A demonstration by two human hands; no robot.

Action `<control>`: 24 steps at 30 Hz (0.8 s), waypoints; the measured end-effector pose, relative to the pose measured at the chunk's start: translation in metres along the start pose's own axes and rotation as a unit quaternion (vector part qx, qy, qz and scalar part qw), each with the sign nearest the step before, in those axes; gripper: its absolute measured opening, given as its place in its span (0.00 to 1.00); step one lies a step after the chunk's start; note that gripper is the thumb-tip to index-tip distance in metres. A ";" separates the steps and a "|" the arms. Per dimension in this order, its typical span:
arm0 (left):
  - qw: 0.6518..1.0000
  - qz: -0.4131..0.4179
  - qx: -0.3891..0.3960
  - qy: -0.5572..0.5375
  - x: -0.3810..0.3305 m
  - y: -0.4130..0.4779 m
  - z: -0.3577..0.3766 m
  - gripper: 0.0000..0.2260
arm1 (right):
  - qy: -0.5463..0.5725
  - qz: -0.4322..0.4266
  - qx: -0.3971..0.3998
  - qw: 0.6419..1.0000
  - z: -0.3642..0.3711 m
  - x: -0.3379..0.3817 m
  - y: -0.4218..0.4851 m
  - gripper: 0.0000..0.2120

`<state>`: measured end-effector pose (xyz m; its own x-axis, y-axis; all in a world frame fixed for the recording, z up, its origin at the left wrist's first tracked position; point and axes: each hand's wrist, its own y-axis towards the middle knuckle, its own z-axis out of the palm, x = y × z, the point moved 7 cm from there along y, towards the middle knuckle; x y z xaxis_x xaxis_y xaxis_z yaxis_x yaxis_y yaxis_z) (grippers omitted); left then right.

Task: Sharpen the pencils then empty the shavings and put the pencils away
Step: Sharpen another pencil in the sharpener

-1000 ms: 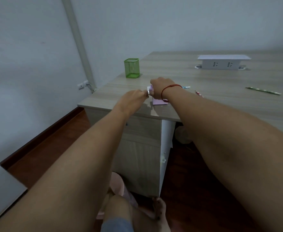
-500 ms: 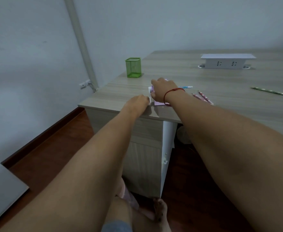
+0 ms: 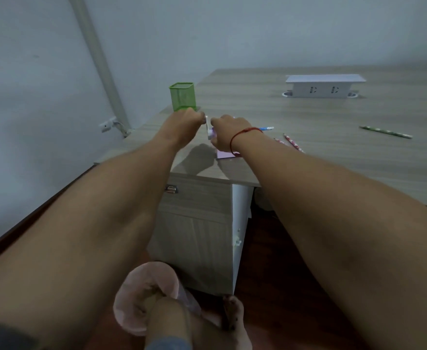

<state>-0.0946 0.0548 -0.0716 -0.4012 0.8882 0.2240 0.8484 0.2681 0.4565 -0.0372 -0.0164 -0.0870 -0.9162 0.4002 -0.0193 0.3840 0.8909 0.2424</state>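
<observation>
Where the left hand (image 3: 185,122) was held low at the worktop (image 3: 333,160) edge half a second ago, it is now raised beside the green holder (image 3: 182,96), its grip closed on the white crank (image 3: 207,122). The sharpener (image 3: 210,133) (near the front corner) is kept clamped by the right hand (image 3: 226,135), and pencils (image 3: 293,142) are seen lying just right of it.

Office: wood-grain desk (image 3: 333,152), built-in socket box (image 3: 321,87).

light: dim, flat, cool bluish cast
shadows: one soft patch on desk (image 3: 333,152) near its front edge
glare: none
blur: mild softness, worst at bottom
distortion: wide-angle stretch at lower corners
</observation>
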 end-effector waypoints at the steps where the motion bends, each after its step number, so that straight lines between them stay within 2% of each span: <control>1: 1.000 -0.003 -0.004 -0.002 -0.001 -0.001 -0.002 0.09 | -0.003 0.002 0.001 1.000 -0.001 0.000 0.000 0.17; 11: 0.998 -0.011 -0.042 -0.040 -0.019 -0.030 -0.024 0.08 | 0.002 0.027 -0.002 1.000 0.001 0.004 -0.003 0.16; 20: 0.995 0.004 -0.022 -0.095 -0.033 -0.061 -0.009 0.09 | -0.008 0.028 0.000 1.000 0.000 0.003 -0.003 0.14; 24: 0.996 0.020 0.003 -0.085 -0.035 -0.060 -0.008 0.11 | -0.005 0.022 -0.003 1.000 -0.001 0.003 -0.003 0.13</control>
<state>-0.1344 0.0042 -0.0999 -0.3029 0.9485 0.0924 0.8647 0.2328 0.4450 -0.0405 -0.0178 -0.0870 -0.8970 0.4417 -0.0177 0.4238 0.8707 0.2495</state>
